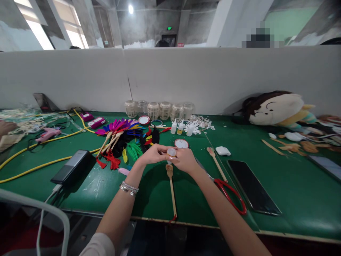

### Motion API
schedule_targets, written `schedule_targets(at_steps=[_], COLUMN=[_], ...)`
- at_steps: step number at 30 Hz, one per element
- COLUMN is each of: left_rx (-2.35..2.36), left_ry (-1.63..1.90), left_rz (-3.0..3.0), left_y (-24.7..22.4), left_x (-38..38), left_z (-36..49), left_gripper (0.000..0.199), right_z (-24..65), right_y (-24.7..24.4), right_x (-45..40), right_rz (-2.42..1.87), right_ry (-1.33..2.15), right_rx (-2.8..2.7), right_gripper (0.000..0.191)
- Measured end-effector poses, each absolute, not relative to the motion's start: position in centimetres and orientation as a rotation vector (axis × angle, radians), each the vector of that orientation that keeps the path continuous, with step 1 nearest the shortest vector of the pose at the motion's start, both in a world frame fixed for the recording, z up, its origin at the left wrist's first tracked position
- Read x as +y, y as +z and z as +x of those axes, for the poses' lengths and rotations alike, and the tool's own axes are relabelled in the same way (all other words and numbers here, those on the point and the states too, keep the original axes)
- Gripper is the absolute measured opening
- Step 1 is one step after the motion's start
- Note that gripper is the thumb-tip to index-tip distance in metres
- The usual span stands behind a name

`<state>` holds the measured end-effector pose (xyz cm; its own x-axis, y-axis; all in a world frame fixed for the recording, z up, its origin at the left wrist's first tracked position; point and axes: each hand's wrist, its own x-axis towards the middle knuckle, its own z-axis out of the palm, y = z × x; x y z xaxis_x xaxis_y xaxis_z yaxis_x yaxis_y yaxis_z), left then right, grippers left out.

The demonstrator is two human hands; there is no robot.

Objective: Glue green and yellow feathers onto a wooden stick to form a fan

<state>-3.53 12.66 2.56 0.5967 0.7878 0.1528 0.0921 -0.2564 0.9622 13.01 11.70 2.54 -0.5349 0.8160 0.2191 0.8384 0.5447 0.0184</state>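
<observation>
Both hands meet around a small white bottle over the middle of the green table. My left hand has its fingers closed on the bottle's left side. From the right, my right hand grips the same bottle. Just below the bottle lies a wooden stick with a carved, spoon-like head and a red tassel at its lower end. The head is close under the bottle; whether they touch is unclear. A second wooden stick lies to the right of my right hand.
Red-handled scissors lie beside my right forearm, near a black phone. Small bottles and glass jars stand behind. Colourful feathers, a power bank and a yellow cable are left. Another person's hand shows far left.
</observation>
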Motion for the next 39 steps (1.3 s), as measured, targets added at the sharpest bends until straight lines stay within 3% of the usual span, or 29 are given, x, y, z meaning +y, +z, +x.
schedule_targets(at_steps=[31,39], left_rx=[0.690,0.717], left_ry=[0.839,1.143], left_rz=[1.731,1.700], left_y=[4.2,5.6], left_x=[12.1,10.5], left_z=[-3.6,-6.0], left_gripper=[0.056,0.051], right_z=[13.2,13.0], right_y=[4.8,6.8], right_x=[10.5,9.5], right_rz=[-1.469,-1.494], right_ry=[-0.102,-0.203], right_rx=[-2.458,-2.264], right_gripper=[0.049,0.062])
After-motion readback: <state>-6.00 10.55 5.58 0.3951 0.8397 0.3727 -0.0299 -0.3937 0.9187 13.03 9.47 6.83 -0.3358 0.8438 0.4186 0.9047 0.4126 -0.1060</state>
